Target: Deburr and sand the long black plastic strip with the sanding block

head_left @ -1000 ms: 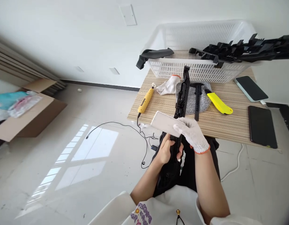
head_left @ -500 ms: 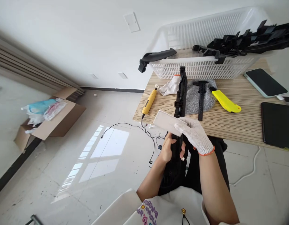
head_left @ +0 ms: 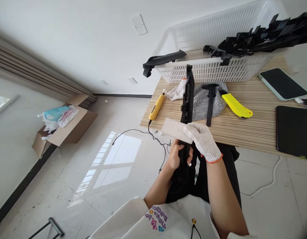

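My bare left hand (head_left: 175,155) is wrapped round a long black plastic trim piece (head_left: 188,96), which stretches from my lap to over the table. White cotton with an orange cuff covers my right hand (head_left: 201,139). Its fingers pinch the right end of a flat, off-white rectangular piece (head_left: 173,128) lying across the trim, just above my left hand. What that flat piece is made of I cannot tell. Past the trim are a white glove (head_left: 177,90), a grey cloth (head_left: 200,105), a black caliper (head_left: 210,103) and a yellow pen-shaped corded tool (head_left: 156,107).
A white plastic basket (head_left: 205,72) with several black trim pieces (head_left: 258,41) stands at the table's back. To the right lie a yellow-handled cutter (head_left: 237,105) and two phones, one pale-edged (head_left: 282,83), one black (head_left: 293,131). A cardboard box (head_left: 73,127) and cables are on the floor.
The whole view has shifted a little, so the table and basket sit slightly further left and up. Both hands keep their holds, and the flat piece stays across the trim.
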### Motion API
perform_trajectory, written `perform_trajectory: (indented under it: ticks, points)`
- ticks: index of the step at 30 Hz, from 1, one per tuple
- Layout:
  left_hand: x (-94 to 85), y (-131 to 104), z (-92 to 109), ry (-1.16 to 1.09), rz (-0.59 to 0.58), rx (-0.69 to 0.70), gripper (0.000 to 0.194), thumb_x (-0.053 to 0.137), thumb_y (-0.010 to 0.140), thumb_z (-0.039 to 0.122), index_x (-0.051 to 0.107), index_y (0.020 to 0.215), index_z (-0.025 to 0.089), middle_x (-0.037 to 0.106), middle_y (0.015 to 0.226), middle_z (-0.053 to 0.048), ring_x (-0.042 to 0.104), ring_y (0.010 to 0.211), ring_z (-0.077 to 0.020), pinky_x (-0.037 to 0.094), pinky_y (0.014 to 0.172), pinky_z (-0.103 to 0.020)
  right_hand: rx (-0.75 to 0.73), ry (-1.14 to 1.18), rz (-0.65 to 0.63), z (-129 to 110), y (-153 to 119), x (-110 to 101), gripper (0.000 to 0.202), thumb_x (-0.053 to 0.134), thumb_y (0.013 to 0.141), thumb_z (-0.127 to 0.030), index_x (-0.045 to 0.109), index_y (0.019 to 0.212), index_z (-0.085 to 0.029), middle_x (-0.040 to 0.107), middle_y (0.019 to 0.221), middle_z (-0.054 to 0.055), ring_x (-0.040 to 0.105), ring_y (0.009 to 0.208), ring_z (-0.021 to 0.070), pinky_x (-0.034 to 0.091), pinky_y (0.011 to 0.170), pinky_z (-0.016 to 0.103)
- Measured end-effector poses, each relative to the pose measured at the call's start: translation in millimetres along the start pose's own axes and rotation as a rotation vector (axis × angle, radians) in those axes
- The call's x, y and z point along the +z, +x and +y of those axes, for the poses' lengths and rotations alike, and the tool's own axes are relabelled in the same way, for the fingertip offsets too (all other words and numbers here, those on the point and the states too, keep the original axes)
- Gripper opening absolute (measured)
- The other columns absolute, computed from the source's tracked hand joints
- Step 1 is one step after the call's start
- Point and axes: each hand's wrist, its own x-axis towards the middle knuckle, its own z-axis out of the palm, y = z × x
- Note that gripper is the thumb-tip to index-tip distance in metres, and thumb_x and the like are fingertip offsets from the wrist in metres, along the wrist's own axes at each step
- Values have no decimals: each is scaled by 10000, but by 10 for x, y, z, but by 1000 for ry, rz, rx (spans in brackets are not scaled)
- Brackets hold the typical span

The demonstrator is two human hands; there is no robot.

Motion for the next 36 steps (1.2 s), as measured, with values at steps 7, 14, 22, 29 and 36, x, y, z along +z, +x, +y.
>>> perform_trajectory:
  ticks: [7, 14, 22, 29, 36]
  points:
    - [47, 0, 65, -10, 13, -31, 157, 451, 797, 289, 415, 938, 230, 605, 550, 45, 447, 291, -132, 386, 311, -243, 4, -15, 86, -61, -4, -60, 249, 613, 824, -387, 581, 680, -187, 439, 590, -40, 354, 569, 98, 265, 513, 254]
    - [72, -23, 77, -9, 9, -30, 142, 419, 813, 266, 426, 948, 220, 607, 586, 43, 471, 312, -119, 400, 317, -230, 28, 1, 95, -67, -9, -86, 236, 634, 799, -382, 590, 681, -183, 427, 597, -39, 340, 575, 96, 257, 512, 254]
    - [43, -6, 72, -16, -34, -47, 262, 419, 818, 266, 418, 1076, 222, 600, 579, 50, 445, 303, -113, 406, 323, -225, 44, 22, 116, -46, -3, -82, 259, 651, 784, -407, 577, 673, -185, 412, 591, -42, 326, 567, 95, 254, 511, 258]
    - [39, -11, 68, 30, -52, -45, 237, 422, 834, 269, 436, 1066, 226, 598, 581, 46, 458, 311, -107, 429, 329, -219, 44, 67, 129, -70, -14, -83, 295, 662, 771, -403, 521, 618, -193, 366, 573, -48, 290, 552, 88, 236, 504, 257]
    - [44, -13, 77, 26, -42, -62, 212, 420, 826, 270, 435, 1035, 237, 593, 579, 48, 457, 309, -111, 435, 321, -230, 50, 55, 129, -89, -16, -70, 321, 663, 768, -420, 499, 607, -197, 360, 565, -51, 281, 544, 86, 235, 501, 257]
